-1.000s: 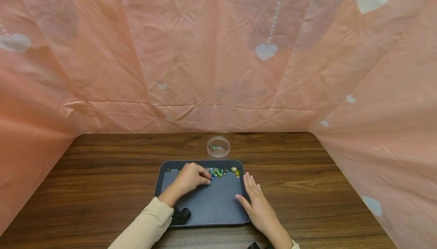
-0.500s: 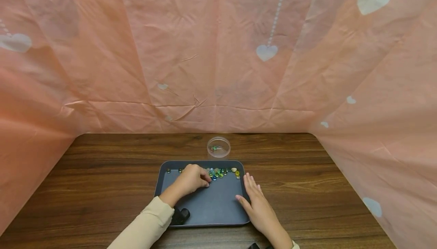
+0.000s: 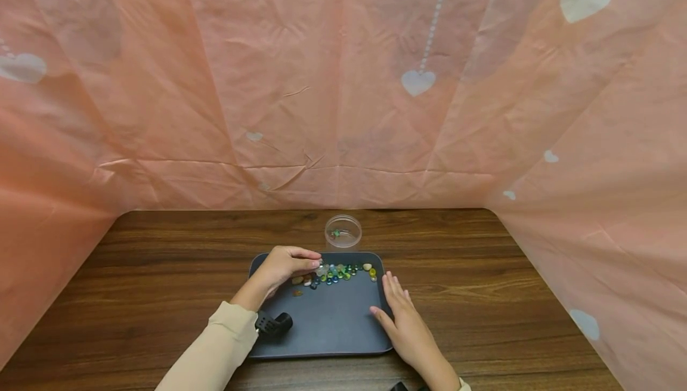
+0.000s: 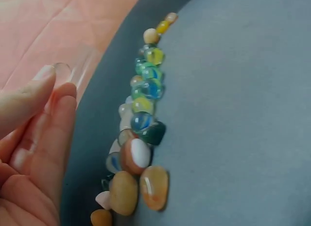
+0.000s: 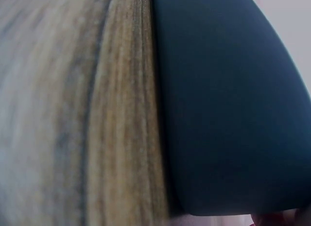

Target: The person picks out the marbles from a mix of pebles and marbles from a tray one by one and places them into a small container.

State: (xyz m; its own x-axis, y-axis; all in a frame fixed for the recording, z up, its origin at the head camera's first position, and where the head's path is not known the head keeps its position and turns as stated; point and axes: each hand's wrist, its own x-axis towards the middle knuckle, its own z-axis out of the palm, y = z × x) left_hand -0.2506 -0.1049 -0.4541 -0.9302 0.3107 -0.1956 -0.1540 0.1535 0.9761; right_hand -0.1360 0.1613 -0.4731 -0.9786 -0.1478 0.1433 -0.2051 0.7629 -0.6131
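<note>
My left hand (image 3: pixel 287 266) is over the far left part of a dark grey tray (image 3: pixel 343 319), thumb and fingertips together. In the left wrist view they pinch a small clear, glassy piece (image 4: pixel 63 72). Below it, a band of marbles and polished stones (image 4: pixel 141 121) lies along the tray's far wall, in green, blue, yellow, white and brown. An orange-brown stone (image 3: pixel 297 293) sits a little nearer than the others. Fingers straight and thumb spread, my right hand (image 3: pixel 408 325) rests against the tray's right rim.
Behind the tray on the wood-grain table (image 3: pixel 472 272) stands a round clear dish (image 3: pixel 343 232) with a few small green and clear bits inside. Pink cloth (image 3: pixel 333 111) with white hearts hangs behind and at both sides. A black wrist camera (image 3: pixel 276 323) hangs over the tray.
My left hand has risen and moved back and left from the row, now with the clear piece between its fingertips. Stones it covered show again. The right hand has stayed still.
</note>
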